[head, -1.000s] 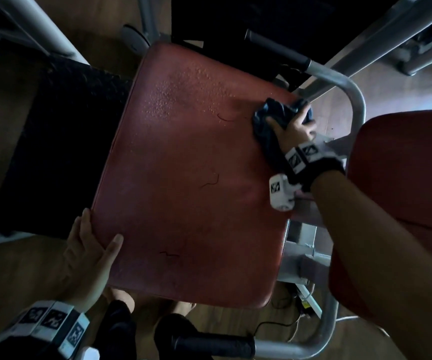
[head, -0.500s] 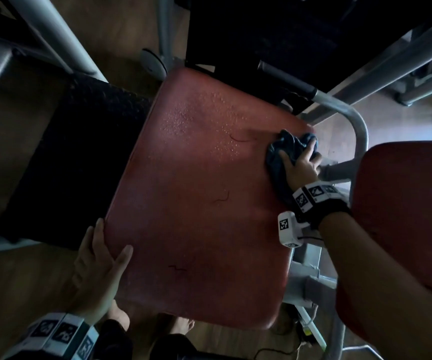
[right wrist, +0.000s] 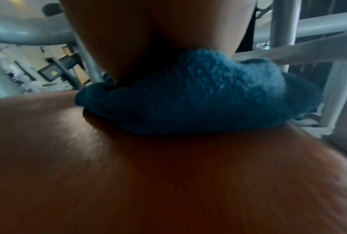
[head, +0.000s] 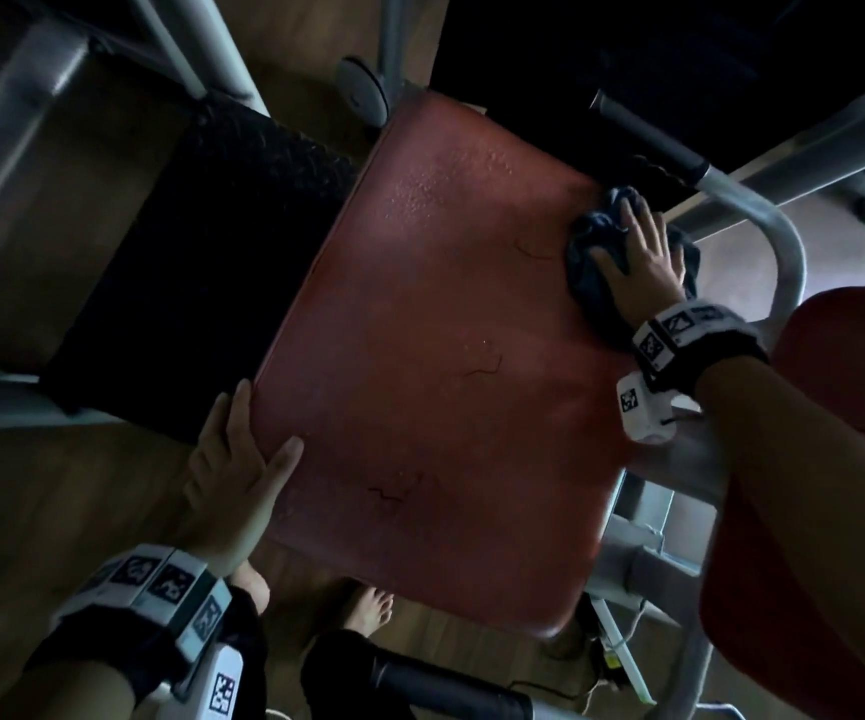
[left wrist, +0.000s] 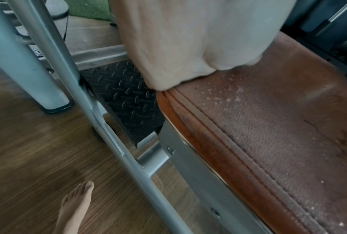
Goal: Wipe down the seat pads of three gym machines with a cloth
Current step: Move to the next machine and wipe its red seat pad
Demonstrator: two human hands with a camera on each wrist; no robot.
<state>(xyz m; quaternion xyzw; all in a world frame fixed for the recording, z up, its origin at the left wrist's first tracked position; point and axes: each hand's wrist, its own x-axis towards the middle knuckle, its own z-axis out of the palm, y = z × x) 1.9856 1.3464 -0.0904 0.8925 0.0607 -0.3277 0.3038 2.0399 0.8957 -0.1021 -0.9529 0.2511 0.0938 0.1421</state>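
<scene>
My right hand (head: 638,262) lies flat on the blue cloth (head: 588,262), fingers spread and straight, and presses it onto the far right corner of the red seat pad (head: 435,366). The cloth is bunched up and fuzzy like a towel. My left hand (head: 235,475) rests on the near left edge of the seat pad with straight fingers and the thumb on top. It holds nothing.

The seat pad is a big, rounded square. It looks like worn leather with little bumps, thin cracks and a stitched seam along the edge.

There are no boxes or bins here.

The head view is dark. The left wrist view is brighter and shows white specks on the seat pad, a black metal step (left wrist: 126,98) with raised marks, grey metal bars (left wrist: 54,52), a wood floor (left wrist: 28,158) and a bare foot (left wrist: 76,205). The right wrist view shows the cloth up close, soft and fluffy, squashed under my palm.
</scene>
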